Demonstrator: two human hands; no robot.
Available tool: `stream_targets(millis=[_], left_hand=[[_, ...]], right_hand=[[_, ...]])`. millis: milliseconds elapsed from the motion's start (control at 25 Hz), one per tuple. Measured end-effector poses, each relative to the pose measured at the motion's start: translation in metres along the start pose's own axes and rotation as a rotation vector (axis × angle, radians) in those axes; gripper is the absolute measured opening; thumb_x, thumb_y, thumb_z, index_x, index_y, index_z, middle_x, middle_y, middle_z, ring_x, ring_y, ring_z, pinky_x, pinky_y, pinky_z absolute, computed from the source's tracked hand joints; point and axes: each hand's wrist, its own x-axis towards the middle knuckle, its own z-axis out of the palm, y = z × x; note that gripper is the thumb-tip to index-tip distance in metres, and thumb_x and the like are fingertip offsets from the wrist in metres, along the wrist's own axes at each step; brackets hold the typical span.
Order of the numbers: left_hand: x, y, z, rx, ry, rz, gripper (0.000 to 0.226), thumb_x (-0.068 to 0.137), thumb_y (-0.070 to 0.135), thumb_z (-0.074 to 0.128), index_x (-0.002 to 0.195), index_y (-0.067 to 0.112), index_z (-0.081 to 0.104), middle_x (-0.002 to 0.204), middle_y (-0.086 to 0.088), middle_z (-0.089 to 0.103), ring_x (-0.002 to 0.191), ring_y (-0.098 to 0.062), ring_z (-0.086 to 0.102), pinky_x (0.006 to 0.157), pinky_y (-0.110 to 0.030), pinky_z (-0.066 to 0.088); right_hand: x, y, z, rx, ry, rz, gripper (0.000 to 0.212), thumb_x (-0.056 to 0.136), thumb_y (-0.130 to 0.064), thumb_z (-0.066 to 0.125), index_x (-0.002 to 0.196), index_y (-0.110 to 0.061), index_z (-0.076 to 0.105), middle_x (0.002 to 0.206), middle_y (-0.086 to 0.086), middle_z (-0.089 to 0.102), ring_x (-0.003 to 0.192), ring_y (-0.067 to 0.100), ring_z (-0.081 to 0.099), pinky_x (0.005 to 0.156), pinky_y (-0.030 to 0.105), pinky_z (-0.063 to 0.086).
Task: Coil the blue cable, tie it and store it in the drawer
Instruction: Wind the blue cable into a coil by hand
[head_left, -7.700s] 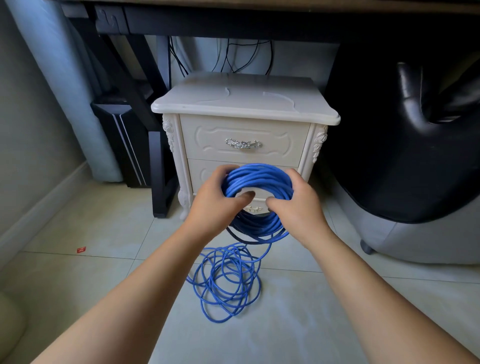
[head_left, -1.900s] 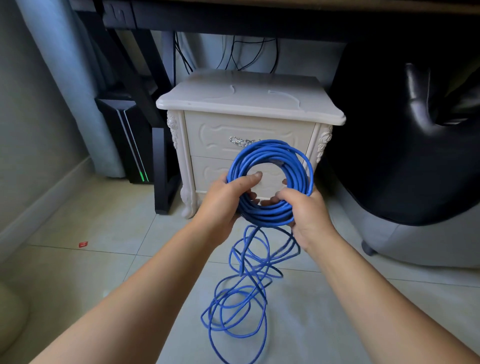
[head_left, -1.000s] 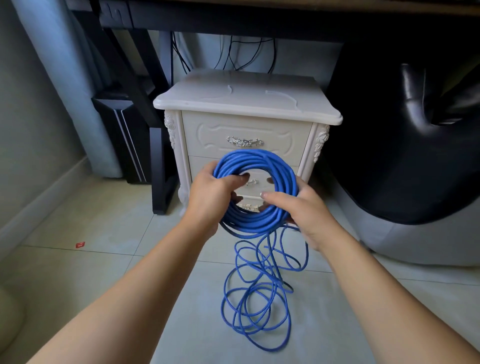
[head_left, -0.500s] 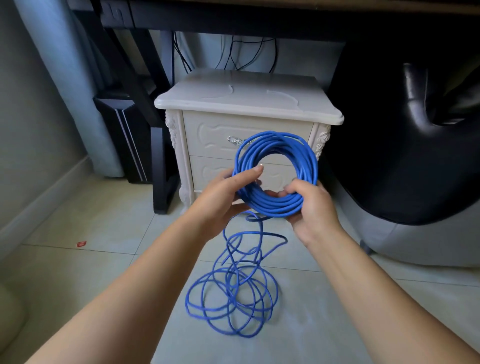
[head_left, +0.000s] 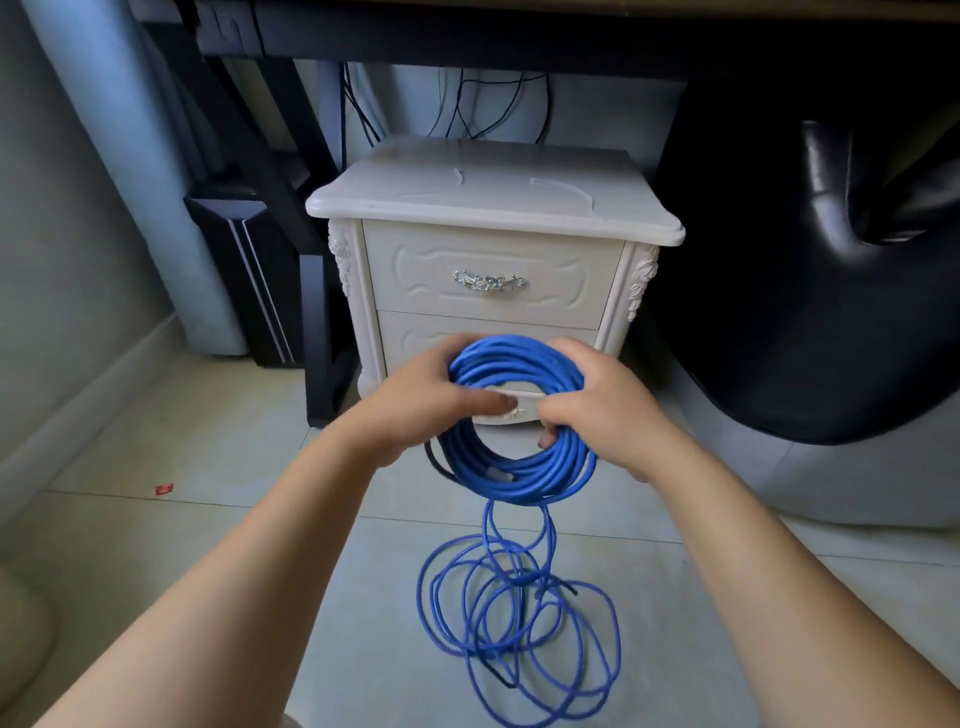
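Head view: your left hand and right hand each grip the cable coil upright, so loose loops on the floor feed upward.

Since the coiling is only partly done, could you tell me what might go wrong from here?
1. The loose loops on the floor overlap and cross, so they may snag or knot as they are pulled up into the coil.
2. The left hand and right hand hold the untied coil only at its sides; it could spring apart.
3. Both drawers of the nightstand are shut, so freeing a hand risks dropping turns.
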Motion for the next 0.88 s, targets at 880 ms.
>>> stream_targets(millis=[880], left_hand=[[0.003, -0.001, 0.024, -0.718, 0.547, -0.12, 0.006, 0.088, 0.014, 0.066, 0.085, 0.018, 0.063, 0.056, 0.003, 0.046, 0.046, -0.01, 0.05, 0.06, -0.03, 0.044]], right_hand=[[-0.001, 0.018, 0.034, 0.505, 0.068, 0.113, 0.034, 0.082, -0.019, 0.076, 0.109, -0.022, 0.056, 0.097, 0.008, 0.072, 0.088, 0.021, 0.071, 0.08, 0.039, 0.059]])
